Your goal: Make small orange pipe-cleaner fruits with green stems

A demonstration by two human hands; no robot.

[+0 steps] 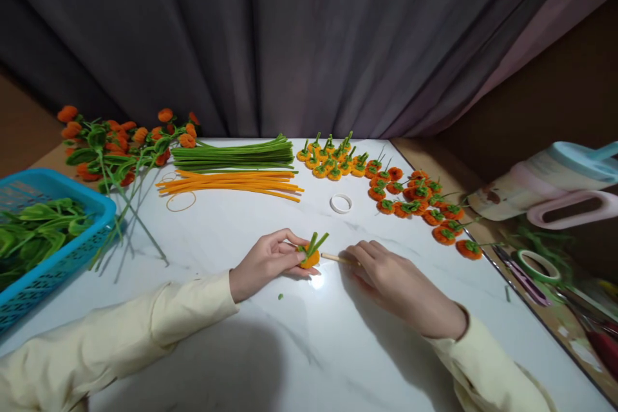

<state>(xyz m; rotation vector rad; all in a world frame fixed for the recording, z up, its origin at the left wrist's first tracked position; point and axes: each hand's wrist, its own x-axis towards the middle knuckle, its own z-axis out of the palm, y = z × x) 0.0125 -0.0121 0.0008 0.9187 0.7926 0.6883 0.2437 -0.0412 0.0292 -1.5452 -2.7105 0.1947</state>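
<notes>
Your left hand (270,262) reaches in from the left, fingers to the right, and pinches a small yellow-orange fuzzy ball (310,259) between thumb and fingers. The ball is above the near-middle part of the white marbled surface (309,360). It looks slightly flattened, wider than tall. Two short green stalks (316,243) rise from its top in a narrow V, both tips pointing up and away from you, the right one leaning further right. Green also shows on the ball's left side, by your thumb.

Your right hand (393,280) is curled around a thin pale stick (339,259). The stick's long axis runs nearly level from side to side, with its free tip pointing left at the ball's right side; whether the tip touches is too small to tell.

Just below your left hand lies a tiny green scrap (280,297). Beyond your hands lie a bundle of orange strips (232,184) and, behind it, a bundle of green strips (234,156), both running left to right. A white ring (341,203) lies to their right. Further back, finished yellow balls (334,172) sit with green stalks upward, and darker orange balls (419,192) spread toward the right edge. On your left is a blue basket (58,273) of green leaves (46,225).
</notes>
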